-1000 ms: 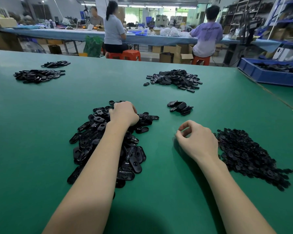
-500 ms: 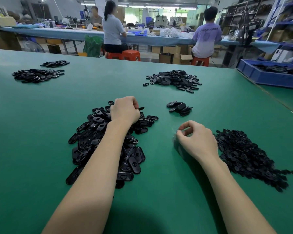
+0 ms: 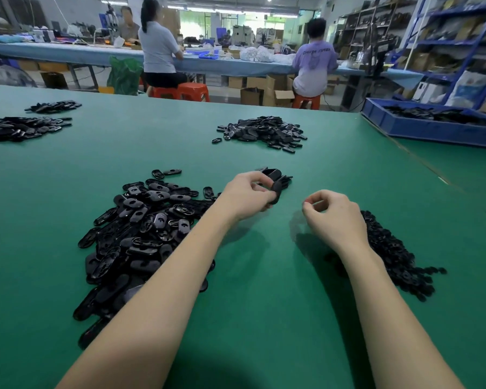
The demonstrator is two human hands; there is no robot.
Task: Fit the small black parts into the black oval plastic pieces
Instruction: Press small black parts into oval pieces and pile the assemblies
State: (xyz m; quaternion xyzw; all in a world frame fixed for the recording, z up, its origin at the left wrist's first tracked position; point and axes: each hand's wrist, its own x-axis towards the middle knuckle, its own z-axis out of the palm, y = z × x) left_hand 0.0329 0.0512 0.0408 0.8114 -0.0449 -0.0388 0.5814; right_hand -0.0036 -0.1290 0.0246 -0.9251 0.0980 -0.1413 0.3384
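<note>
Head view looks down on a green table [image 3: 264, 304] with both bare forearms reaching forward over it. Left hand [image 3: 247, 196] is raised just above the table, its fingers and thumb curled round one black oval piece [image 3: 276, 189], which it holds tilted on edge just in front of a small heap [image 3: 278, 175] of like pieces. Right hand [image 3: 334, 214] hovers near it, to the right, with thumb and forefinger pinched into a ring; something small and dark shows at the fingertips, but whether it is one of the small parts cannot be told. A big pile of ovals [image 3: 141, 228] lies to the left, under and beside the left forearm, some face up and some hollow side up. A flatter pile of small parts [image 3: 396, 256] lies just right of the right wrist, partly hidden by it. Farther off on the table are another heap [image 3: 264, 131] at centre and two more heaps [image 3: 26, 127] at the far left. A blue tray [image 3: 432, 130] holding black pieces stands at the far right edge. Beyond the table, people sit on orange stools at a long bench, backs turned.
</note>
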